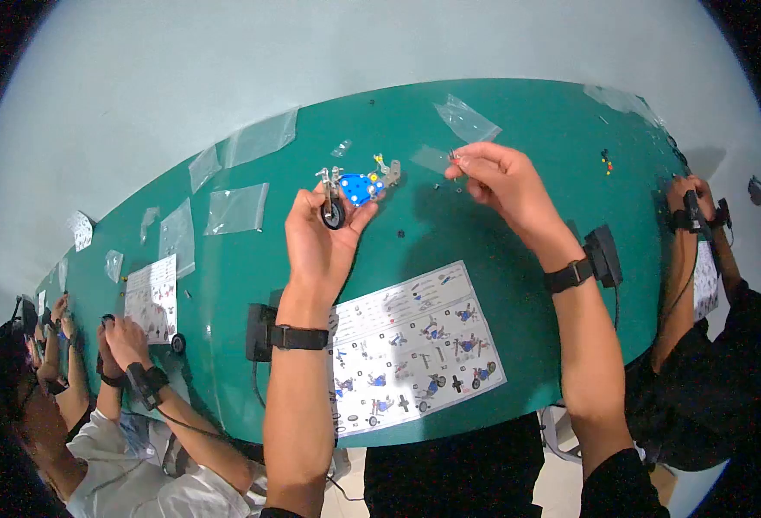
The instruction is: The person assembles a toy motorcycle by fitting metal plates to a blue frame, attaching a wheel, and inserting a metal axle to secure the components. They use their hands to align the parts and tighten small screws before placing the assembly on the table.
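Note:
My left hand (322,237) holds a partly built toy motorcycle (361,187) with a blue body, grey metal strips, a yellow piece and one black wheel (333,213) near my fingers. To the right, my right hand (497,177) pinches a small red part (456,159) between thumb and fingertips. Small loose bits lie on the green table just below those fingertips. A printed instruction sheet (419,345) with pictured steps lies between my forearms. One small black piece (401,234) rests on the table between my hands.
Clear plastic bags (236,209) lie at the left and another (469,119) at the back. Small coloured pieces (606,162) sit at the right. Co-workers' hands (126,345) are at the left beside a sheet (152,298) and a wheel (178,344); another person's hands (690,197) are far right.

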### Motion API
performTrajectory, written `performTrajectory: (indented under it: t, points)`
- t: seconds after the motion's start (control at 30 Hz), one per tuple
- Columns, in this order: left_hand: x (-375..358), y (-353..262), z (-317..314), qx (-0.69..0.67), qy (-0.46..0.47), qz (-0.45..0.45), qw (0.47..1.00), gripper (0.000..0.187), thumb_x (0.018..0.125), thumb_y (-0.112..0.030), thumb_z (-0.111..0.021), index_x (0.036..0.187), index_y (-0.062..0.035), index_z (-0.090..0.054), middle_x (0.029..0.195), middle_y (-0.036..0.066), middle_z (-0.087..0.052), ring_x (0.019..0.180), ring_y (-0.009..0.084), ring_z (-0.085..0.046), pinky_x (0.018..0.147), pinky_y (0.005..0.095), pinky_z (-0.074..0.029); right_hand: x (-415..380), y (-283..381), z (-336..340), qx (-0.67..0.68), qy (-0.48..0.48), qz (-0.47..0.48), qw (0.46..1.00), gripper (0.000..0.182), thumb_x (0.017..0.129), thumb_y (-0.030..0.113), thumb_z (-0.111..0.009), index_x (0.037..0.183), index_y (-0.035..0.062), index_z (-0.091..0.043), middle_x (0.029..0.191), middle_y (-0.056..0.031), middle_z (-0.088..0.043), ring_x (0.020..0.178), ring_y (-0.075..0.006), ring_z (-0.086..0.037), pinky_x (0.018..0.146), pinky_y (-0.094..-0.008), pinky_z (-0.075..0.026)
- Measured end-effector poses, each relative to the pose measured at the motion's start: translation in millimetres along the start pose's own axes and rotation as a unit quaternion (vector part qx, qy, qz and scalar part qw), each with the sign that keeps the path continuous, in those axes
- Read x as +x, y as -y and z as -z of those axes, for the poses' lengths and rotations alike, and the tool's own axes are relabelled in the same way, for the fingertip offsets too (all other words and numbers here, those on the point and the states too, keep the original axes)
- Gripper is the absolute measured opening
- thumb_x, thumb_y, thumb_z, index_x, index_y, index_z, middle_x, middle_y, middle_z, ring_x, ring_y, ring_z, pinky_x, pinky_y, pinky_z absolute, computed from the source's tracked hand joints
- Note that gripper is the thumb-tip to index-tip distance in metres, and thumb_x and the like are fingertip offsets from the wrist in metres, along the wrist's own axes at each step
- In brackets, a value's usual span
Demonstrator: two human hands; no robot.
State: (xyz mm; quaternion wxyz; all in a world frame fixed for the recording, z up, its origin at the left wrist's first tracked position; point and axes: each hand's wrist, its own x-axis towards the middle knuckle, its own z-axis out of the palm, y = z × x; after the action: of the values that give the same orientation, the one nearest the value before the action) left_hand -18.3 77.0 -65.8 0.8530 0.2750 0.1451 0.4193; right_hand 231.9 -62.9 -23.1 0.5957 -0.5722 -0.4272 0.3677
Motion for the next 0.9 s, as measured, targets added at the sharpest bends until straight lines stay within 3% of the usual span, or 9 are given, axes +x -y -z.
performTrajectory:
  t: [0.1, 0.13, 0.23, 0.43, 0.53, 0.77, 0.87, 0.9]
  points:
    - [-10, 0, -26, -0.006, -0.017, -0.003, 1.000, 0.019, 0.102, -0.019, -0.057, 0.103, -0.0015, -0.065, 0.111, 0.020, -0.072, 0.112, 0.0408, -0.071, 0.099, 0.0497, -0.061, -5, 7, -9, 0.095, 0.059, -0.045, 0.993, 0.025, 0.109, 0.027, -0.064, 0.116, 0.0047, -0.073, 0.100, -0.0015, -0.074, 0.075, -0.0063, -0.055, 0.066, -0.0237, -0.047]
    - [-9, 0, -21, -0.008, 0.026, 0.006, 1.000, 0.017, 0.103, -0.020, -0.063, 0.106, -0.0034, -0.066, 0.111, 0.017, -0.073, 0.110, 0.0374, -0.072, 0.097, 0.0482, -0.062, -6, 7, -12, 0.116, 0.078, -0.056, 0.989, 0.026, 0.110, 0.028, -0.063, 0.116, 0.0048, -0.072, 0.100, -0.0015, -0.073, 0.075, -0.0064, -0.055, 0.066, -0.0233, -0.047]
    - [-13, 4, -27, 0.038, 0.019, -0.019, 0.999, 0.018, 0.102, -0.021, -0.071, 0.108, -0.0043, -0.067, 0.111, 0.015, -0.073, 0.108, 0.0353, -0.073, 0.094, 0.0450, -0.063, -8, 3, -18, 0.180, 0.114, -0.060, 0.975, 0.026, 0.112, 0.030, -0.062, 0.116, 0.0056, -0.071, 0.100, -0.0004, -0.070, 0.077, -0.0062, -0.055, 0.067, -0.0224, -0.046]
    - [-13, 5, -23, 0.060, 0.038, -0.013, 0.997, 0.019, 0.101, -0.020, -0.075, 0.111, -0.0055, -0.067, 0.112, 0.012, -0.073, 0.107, 0.0323, -0.074, 0.090, 0.0408, -0.063, -9, -1, -22, 0.198, 0.137, -0.085, 0.967, 0.030, 0.112, 0.034, -0.061, 0.117, 0.0062, -0.070, 0.100, -0.0001, -0.069, 0.078, -0.0058, -0.055, 0.069, -0.0211, -0.047]
    - [-12, 6, -24, 0.075, 0.003, -0.016, 0.997, 0.019, 0.100, -0.018, -0.074, 0.112, -0.0053, -0.066, 0.112, 0.013, -0.073, 0.107, 0.0320, -0.074, 0.090, 0.0406, -0.062, -9, -4, -26, 0.201, 0.154, -0.072, 0.965, 0.032, 0.113, 0.036, -0.060, 0.117, 0.0060, -0.070, 0.100, 0.0003, -0.068, 0.078, -0.0060, -0.056, 0.069, -0.0211, -0.048]
    - [-9, 10, -23, 0.076, 0.025, -0.011, 0.997, 0.020, 0.101, -0.017, -0.072, 0.110, -0.0009, -0.065, 0.116, 0.019, -0.073, 0.112, 0.0395, -0.072, 0.095, 0.0422, -0.062, -8, -7, -26, 0.189, 0.187, -0.050, 0.963, 0.028, 0.112, 0.032, -0.057, 0.113, 0.0068, -0.068, 0.101, -0.0042, -0.070, 0.079, -0.0097, -0.057, 0.072, -0.0245, -0.049]
    - [-8, 8, -24, 0.110, 0.024, -0.013, 0.994, 0.021, 0.102, -0.017, -0.072, 0.109, 0.0008, -0.064, 0.116, 0.021, -0.072, 0.114, 0.0406, -0.071, 0.096, 0.0424, -0.062, -6, -15, -23, 0.249, 0.187, -0.041, 0.949, 0.024, 0.111, 0.029, -0.056, 0.113, 0.0065, -0.066, 0.106, -0.0074, -0.072, 0.083, -0.0111, -0.059, 0.078, -0.0262, -0.051]
    - [-10, 8, -29, 0.103, 0.022, -0.002, 0.994, 0.008, 0.101, -0.012, -0.069, 0.104, -0.0055, -0.064, 0.105, 0.008, -0.068, 0.101, 0.0224, -0.069, 0.098, 0.0457, -0.060, -6, -19, -22, 0.252, 0.193, -0.033, 0.948, 0.024, 0.111, 0.029, -0.056, 0.113, 0.0065, -0.065, 0.107, -0.0078, -0.072, 0.084, -0.0112, -0.059, 0.079, -0.0264, -0.051]
